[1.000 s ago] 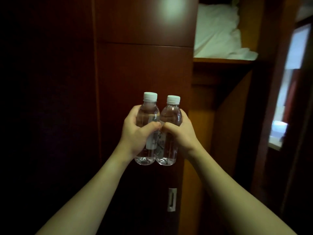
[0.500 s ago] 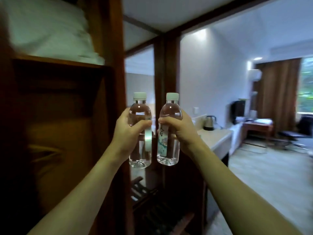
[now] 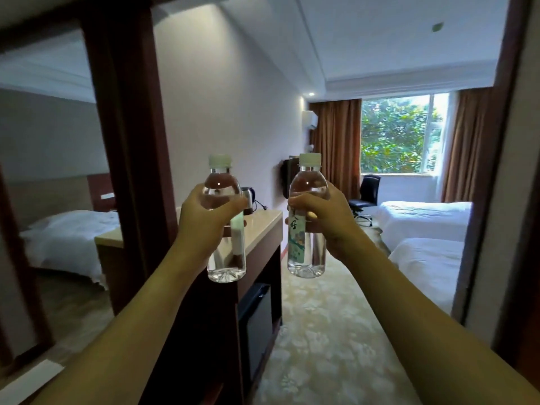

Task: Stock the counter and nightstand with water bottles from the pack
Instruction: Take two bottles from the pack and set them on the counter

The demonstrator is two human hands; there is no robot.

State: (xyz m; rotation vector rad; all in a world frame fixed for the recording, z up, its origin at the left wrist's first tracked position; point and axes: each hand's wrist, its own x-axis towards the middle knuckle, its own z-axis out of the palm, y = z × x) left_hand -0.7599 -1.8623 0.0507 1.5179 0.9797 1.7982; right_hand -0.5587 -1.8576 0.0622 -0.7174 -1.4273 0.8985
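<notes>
at the far left of the frame a large mirror with a dark wood frame (image 3: 52, 171) reflects a bed with white linen. just right of it, in the middle left, the left hand (image 3: 204, 220) has its fingers and thumb curled tight around a clear plastic water bottle with a white cap (image 3: 225, 229), held upright in the air. behind and below this bottle stands the beige-topped counter with a dark wood base (image 3: 263, 226), with a metal electric kettle (image 3: 248, 200) at its back and a black mini fridge (image 3: 257, 323) set in below.

a little right of centre, the right hand (image 3: 324, 220) clamps a second clear plastic bottle with a white cap and a green printed label (image 3: 306, 229), also upright, apart from the first.

the step in hand looks like carrying both bottles into the room; neither is set down yet. the next move likely calls for lowering one onto the bare counter top, clear of the kettle and its cord.

further right, pale patterned carpet (image 3: 321, 331) runs toward two beds with white covers (image 3: 423, 229), a black office chair (image 3: 365, 194) and a window with brown curtains (image 3: 400, 133). no nightstand can be made out.
</notes>
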